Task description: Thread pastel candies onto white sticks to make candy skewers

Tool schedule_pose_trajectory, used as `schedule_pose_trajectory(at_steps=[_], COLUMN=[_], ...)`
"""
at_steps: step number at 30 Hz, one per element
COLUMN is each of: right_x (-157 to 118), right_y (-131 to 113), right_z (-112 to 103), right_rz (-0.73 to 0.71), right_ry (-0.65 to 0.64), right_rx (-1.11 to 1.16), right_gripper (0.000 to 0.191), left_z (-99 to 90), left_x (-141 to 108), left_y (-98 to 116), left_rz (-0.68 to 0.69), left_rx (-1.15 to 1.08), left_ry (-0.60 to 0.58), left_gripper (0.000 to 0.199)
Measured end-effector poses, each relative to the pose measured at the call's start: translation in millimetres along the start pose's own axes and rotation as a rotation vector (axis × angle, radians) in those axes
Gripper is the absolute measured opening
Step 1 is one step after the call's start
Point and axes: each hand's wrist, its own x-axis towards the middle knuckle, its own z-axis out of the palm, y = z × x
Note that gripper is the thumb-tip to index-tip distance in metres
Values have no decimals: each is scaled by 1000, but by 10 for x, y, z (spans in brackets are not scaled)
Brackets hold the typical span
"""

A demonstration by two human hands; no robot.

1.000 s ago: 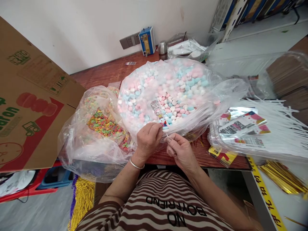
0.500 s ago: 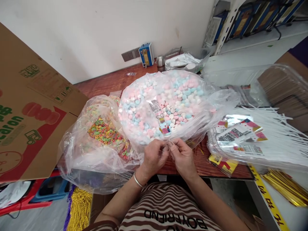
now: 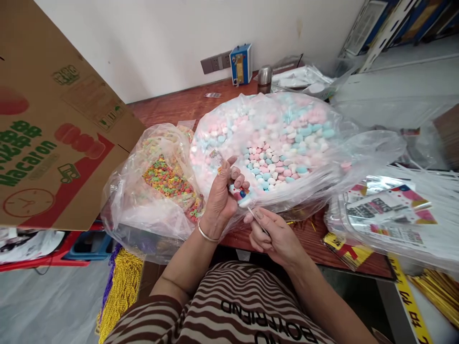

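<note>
Since half a second ago, the two hands have parted slightly, and the left hand (image 3: 220, 196) has rolled palm-up, taking the printed packet (image 3: 241, 193) off the candies and in among its fingers. A large clear bag (image 3: 376, 143) sits open on the tabletop (image 3: 161, 110), filled with pink, white and pale blue candies (image 3: 274, 165). Left of it, a smaller clear bag (image 3: 143, 229) holds tiny red, orange, yellow and green rings (image 3: 167, 179). On the right, a clear plastic tray (image 3: 346, 231) carries flat printed sachets (image 3: 389, 205) beside many white sticks (image 3: 444, 191).

The packet lies within the left hand's curled fingers, over the big bag's near edge; its upper end pokes out beyond the thumb, its lower end points toward the right hand (image 3: 276, 234). That hand pinches a thin white stick (image 3: 252, 213) between thumb and fingers, close under the packet; whether they touch is unclear. The packet is narrow and clear, with red and blue printing and a pale lower end; its middle is hidden by the fingers.
</note>
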Motion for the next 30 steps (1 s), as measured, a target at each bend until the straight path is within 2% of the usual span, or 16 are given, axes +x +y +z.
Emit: schedule_pose_trajectory(at_steps=[2, 4, 7, 9, 11, 13, 15, 17, 19, 22, 24, 27, 30], right_x=[-2, -6, -21, -25, -11, 19, 50, 63, 53, 25, 19, 32, 46], right_y=[-3, -1, -7, -12, -2, 28, 71, 109, 130, 114, 79, 22, 10], right_z=[17, 4, -78, -142, -174, -162, -120, -76, -52, -51, -49, -17, 28], right_rz=[52, -28, -279, -501, -730, -891, -933, -847, -670, -377, -242, -166, -177], right_ry=[-56, 13, 170, 213, 218, 223, 260, 319, 359, 291, 227, 217, 230], right_rx=[95, -16, -562, -1019, -1361, -1542, -1579, -1485, -1256, -707, -334, -16, 47], right_gripper=[31, 29, 25, 23, 20, 18, 21, 26, 30, 32, 33, 33, 34], left_z=[1, -1, -20, -44, -62, -61, -42, -24, -28, -87, -145, -241, -350], left_x=[-17, -36, -58, -67, -79, -102, -142, -190, -225, -221, -195, -175, -196], left_y=[-32, -34, 40, 111, 146, 108, 3, -119, -200, -191, -129, -61, -84], left_rz=[-32, -65, -166, -264, -330, -341, -291, -205, -135, -140, -148, -94, -4], left_rx=[-16, 11, 110, 169, 200, 202, 198, 207, 230, 235, 221, 303, 435], left_ry=[0, 36, 92, 81, 63, 76, 111, 127, 107, -5, -101, -196, -220], left_gripper=[22, 23, 26, 30, 36, 42, 45, 47, 47, 47, 47, 46, 60])
